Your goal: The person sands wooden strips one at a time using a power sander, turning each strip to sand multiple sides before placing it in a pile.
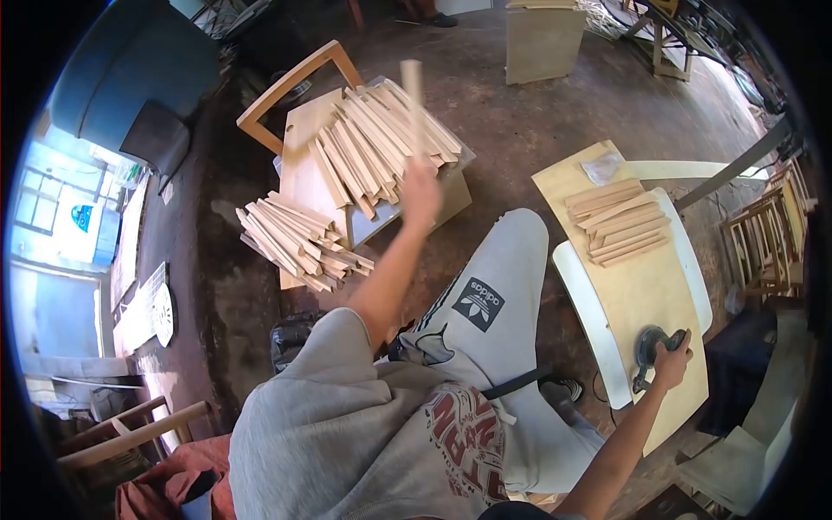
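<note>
My left hand (420,195) is closed around the lower end of a wooden stick (414,104), held upright and slightly blurred. Just behind it, many thin wooden sticks (368,139) lie piled on a low table (303,126). A second pile of sticks (299,238) sits nearer, at the table's left corner. On the right, my right hand (672,357) grips a dark power sander (652,347), which rests on a pale wooden board (641,303). Farther up that board lies a row of several sticks (617,221), with a crumpled clear plastic piece (602,167) beyond them.
A curved wooden frame (299,87) stands behind the left table. The board lies over a white curved seat (589,321). Wooden chair frames (767,230) are stacked at the far right. A square panel stack (543,43) stands at the back. A person's foot (444,20) shows at the top.
</note>
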{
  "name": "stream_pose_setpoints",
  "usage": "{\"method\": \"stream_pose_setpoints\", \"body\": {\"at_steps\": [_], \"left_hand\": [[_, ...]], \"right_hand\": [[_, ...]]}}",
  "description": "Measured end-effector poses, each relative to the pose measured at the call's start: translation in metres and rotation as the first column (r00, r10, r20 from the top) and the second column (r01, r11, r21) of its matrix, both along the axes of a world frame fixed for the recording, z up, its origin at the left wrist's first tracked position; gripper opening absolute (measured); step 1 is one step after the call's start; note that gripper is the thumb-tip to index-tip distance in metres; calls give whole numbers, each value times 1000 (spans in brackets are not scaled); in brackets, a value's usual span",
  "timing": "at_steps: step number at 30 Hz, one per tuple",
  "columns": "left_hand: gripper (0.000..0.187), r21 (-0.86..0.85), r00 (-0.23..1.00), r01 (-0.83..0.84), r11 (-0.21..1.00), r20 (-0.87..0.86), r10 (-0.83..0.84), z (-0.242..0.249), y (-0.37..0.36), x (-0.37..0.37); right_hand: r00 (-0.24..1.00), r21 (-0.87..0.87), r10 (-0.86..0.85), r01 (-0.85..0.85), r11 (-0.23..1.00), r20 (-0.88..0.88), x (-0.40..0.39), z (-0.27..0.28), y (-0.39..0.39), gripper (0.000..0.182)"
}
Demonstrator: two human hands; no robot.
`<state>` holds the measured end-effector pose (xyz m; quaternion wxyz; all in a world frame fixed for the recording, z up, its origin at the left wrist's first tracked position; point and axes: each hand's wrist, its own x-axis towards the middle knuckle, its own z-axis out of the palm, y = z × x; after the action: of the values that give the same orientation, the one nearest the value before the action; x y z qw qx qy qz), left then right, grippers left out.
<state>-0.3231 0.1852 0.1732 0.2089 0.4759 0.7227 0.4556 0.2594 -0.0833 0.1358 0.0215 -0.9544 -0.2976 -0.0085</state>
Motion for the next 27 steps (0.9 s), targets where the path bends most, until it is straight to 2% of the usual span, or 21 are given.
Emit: {"method": "stream_pose_setpoints", "body": {"at_steps": [1,3,6,9,12,14,15,16,17,19,21,24,26,27], "left_hand": [[32,66,997,-80,995,-1,80,-18,12,-37],[36,164,963,-192,967,-156,218,-22,17,-89],[47,169,843,-321,932,-397,363,-51,32,-150],[59,-129,769,-466,876,-548,329,-63,31,-160],[57,7,669,-443,897,-663,336,-78,32,-138],[47,218,824,-110,970,-526,211,-70,42,-95],[43,330,881,47,943,-459,117,-60,43,-66],[35,282,958,161,946,-273,-82,-48,40,-21],[29,258,961,277,926,-65,-269,-30,33,31],[27,355,812,572,740,-117,-572,6,14,129],[34,178,595,803,569,-188,-781,17,2,211],[41,-97,447,851,515,-381,-809,-33,3,308],[43,-268,338,839,473,-426,-839,-93,5,345],[45,-348,281,821,453,-444,-851,-95,1,356]], "right_hand": [[1000,6,-8,8,1000,2,0,0,-1,92],[1000,11,-25,25,1000,4,1,-2,-1,91],[1000,5,-22,22,1000,1,1,-1,-4,91],[1000,9,-28,28,1000,-8,-1,0,-4,91],[1000,47,-23,23,999,-3,-6,1,-7,91],[1000,38,-28,28,999,0,-7,1,-7,91],[1000,28,-31,31,999,5,-6,3,-7,91],[999,30,-38,38,999,2,-11,8,-6,92],[1000,33,-26,26,999,-2,-10,7,-6,92],[999,15,-31,31,999,-28,-15,13,-5,93],[999,23,-48,48,999,-12,-20,13,-7,94],[998,37,-46,47,998,-31,-28,22,-8,93],[998,45,-53,55,997,-42,-33,26,-8,91],[998,51,-55,57,997,-39,-32,26,-9,90]]}}
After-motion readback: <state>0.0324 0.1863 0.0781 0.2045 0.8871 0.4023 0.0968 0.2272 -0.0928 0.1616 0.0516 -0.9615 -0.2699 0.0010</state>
